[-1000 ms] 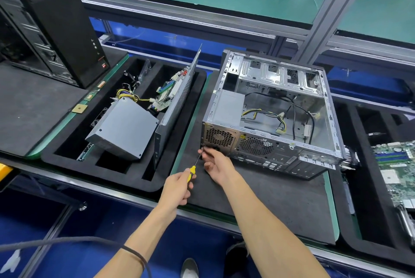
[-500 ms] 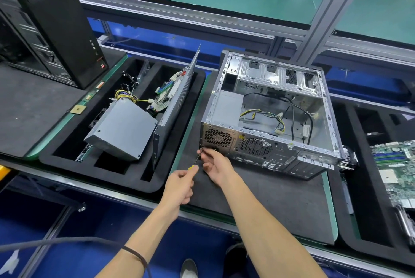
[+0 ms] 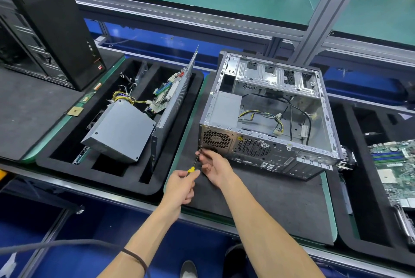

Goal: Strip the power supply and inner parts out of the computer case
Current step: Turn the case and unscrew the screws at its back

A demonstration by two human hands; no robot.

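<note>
An open silver computer case (image 3: pixel 323 120) lies on its side on a dark mat, rear panel toward me. A grey power supply (image 3: pixel 225 107) sits in its near left corner, with yellow and black cables (image 3: pixel 267 116) trailing across the case floor. My left hand (image 3: pixel 180 185) grips a yellow-handled screwdriver (image 3: pixel 195 164) whose tip meets the lower left corner of the rear panel. My right hand (image 3: pixel 214 166) rests beside the shaft, fingertips pinching near the tip against the panel.
A black foam tray (image 3: pixel 67 161) on the left holds another power supply (image 3: pixel 121 129), a side panel (image 3: pixel 174 102) and a circuit board. A black tower (image 3: pixel 49 17) stands at the far left. A motherboard (image 3: pixel 395 172) lies in the right-hand tray.
My left hand has shifted slightly on the screwdriver handle. The tip stays at the same corner, and my right hand keeps its place there.
</note>
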